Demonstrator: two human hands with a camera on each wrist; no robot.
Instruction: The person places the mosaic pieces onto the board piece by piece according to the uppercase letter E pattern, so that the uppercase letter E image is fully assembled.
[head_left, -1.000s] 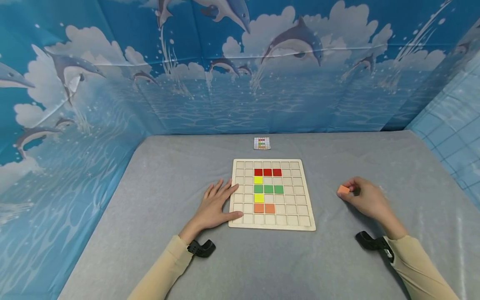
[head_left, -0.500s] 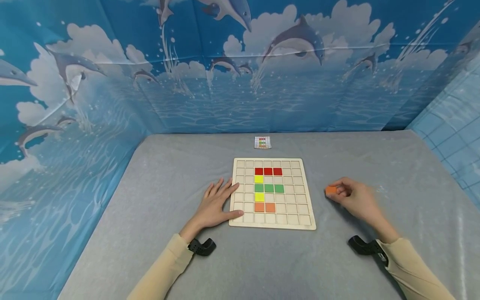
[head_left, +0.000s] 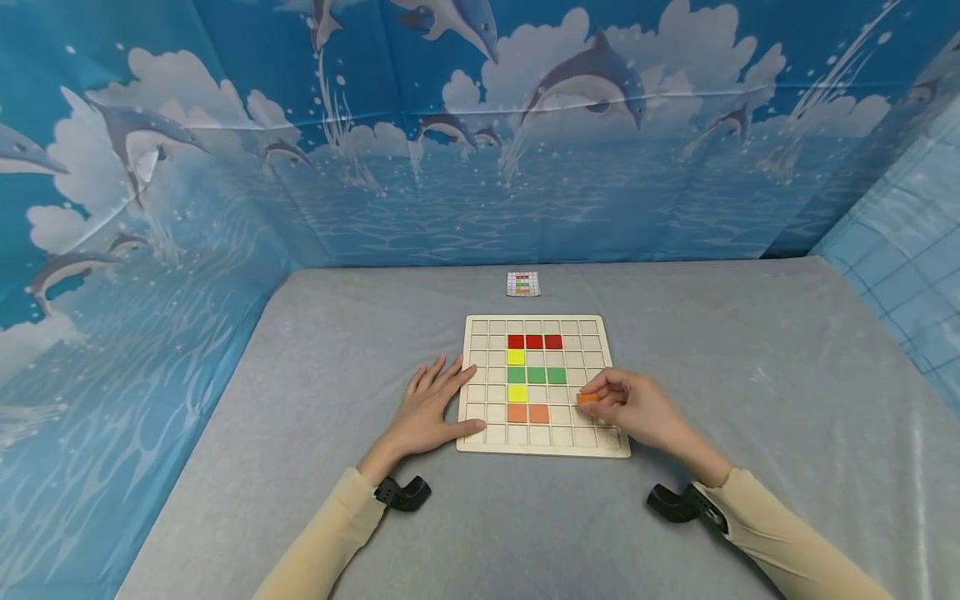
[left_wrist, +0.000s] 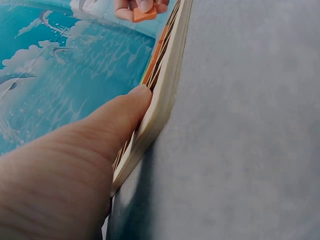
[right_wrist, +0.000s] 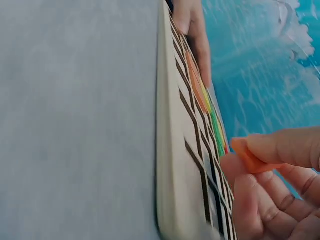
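Note:
A square wooden grid board [head_left: 543, 448] lies on the grey table. Set in its cells are three red tiles [head_left: 534, 342], two yellow tiles [head_left: 516, 357], three green tiles [head_left: 536, 376] and two orange tiles [head_left: 528, 413]. My left hand [head_left: 427, 412] rests with spread fingers on the board's left edge, the thumb [left_wrist: 122, 110] lying over the rim. Between thumb and fingertips my right hand [head_left: 637, 408] pinches an orange block [head_left: 587, 399], held above the right part of the board. The same orange block [right_wrist: 252, 157] shows close up in the right wrist view.
Behind the board lies a small card [head_left: 522, 284] printed with a coloured grid pattern. A blue dolphin-print curtain [head_left: 450, 200] hangs along the back and left of the grey table [head_left: 360, 333]. Black straps with cameras [head_left: 403, 495] sit on both wrists.
My right hand has carried the orange block leftward from the table at the right to over the board. The left hand stays at the board's left edge.

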